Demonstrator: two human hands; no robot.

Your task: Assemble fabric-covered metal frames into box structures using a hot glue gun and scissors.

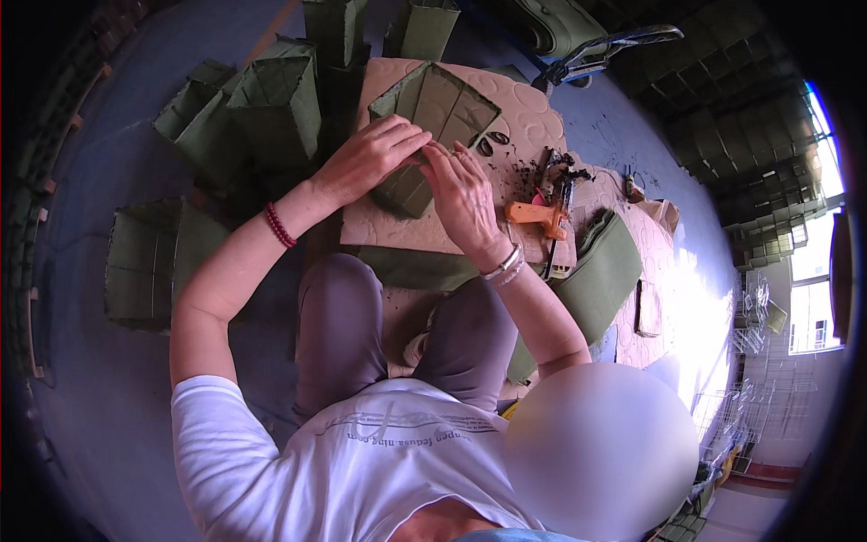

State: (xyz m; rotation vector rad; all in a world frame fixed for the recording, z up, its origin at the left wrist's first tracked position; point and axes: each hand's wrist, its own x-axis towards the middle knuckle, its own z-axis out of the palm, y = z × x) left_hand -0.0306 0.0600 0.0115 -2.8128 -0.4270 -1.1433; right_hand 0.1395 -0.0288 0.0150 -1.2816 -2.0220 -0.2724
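Observation:
A green fabric box [456, 90] with a wire frame stands tilted on the tan patterned mat in front of me, its open side showing the wires inside. Over its near part my left hand [375, 154] and my right hand [461, 194] meet at the fingertips, both closed in a pinch. Whatever thin thing they hold between them is too small to make out. Just right of the box lie black loops like scissor handles [492, 142]. Farther right, beside my right hand, rests an orange pistol-shaped tool [535, 215] among black scraps.
More green fabric boxes [275, 99] stand on the floor to the left, another [144, 262] nearer me. Folded green fabric [601, 271] lies right of my right forearm. A blue-framed cart [587, 63] is at the far side. Stacked green boxes [750, 135] line the right.

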